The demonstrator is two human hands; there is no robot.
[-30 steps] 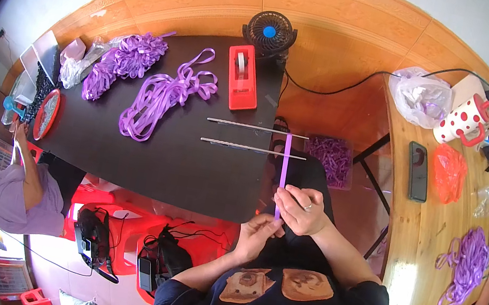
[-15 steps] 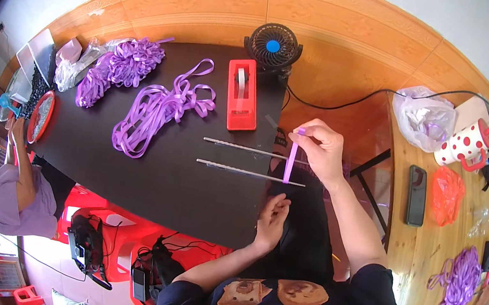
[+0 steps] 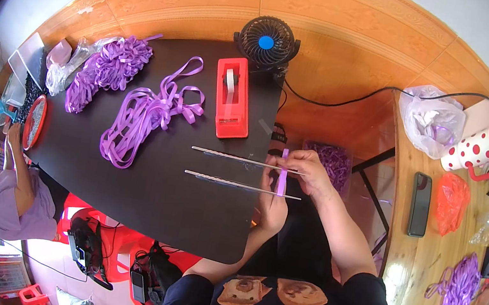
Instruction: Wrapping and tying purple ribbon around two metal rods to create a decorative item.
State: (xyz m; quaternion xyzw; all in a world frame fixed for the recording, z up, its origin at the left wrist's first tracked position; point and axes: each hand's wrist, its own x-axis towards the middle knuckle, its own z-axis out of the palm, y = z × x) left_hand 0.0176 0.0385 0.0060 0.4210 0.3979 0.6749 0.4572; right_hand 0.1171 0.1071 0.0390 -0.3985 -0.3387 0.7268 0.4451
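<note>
Two thin metal rods [image 3: 220, 181] stick out side by side past the right edge of the dark table. A purple ribbon [image 3: 281, 181] loops across both of them near their right ends. My right hand [image 3: 313, 175] pinches this ribbon by the far rod, with fingertips pressed together. From below and behind the rods, my left hand [image 3: 272, 204] reaches up and holds the ribbon; the rods and ribbon partly hide its fingers. On the table to the left lies a loose bundle of purple ribbon [image 3: 132, 127]. A red tape dispenser [image 3: 231, 126] stands beyond the rods.
A black fan [image 3: 267, 41] is at the table's far edge. More ribbon [image 3: 110, 68] is heaped at far left. Right, a wooden table [image 3: 412, 271] carries a phone [image 3: 420, 204], dotted tumbler [image 3: 470, 151] and ribbon [image 3: 455, 294]. A bin of purple scraps [image 3: 333, 161] stands below. People sit at both sides.
My right hand has come down toward the rods with the ribbon. The left hand, earlier open below them, has moved up behind the rods to the ribbon. The view has shifted slightly.
</note>
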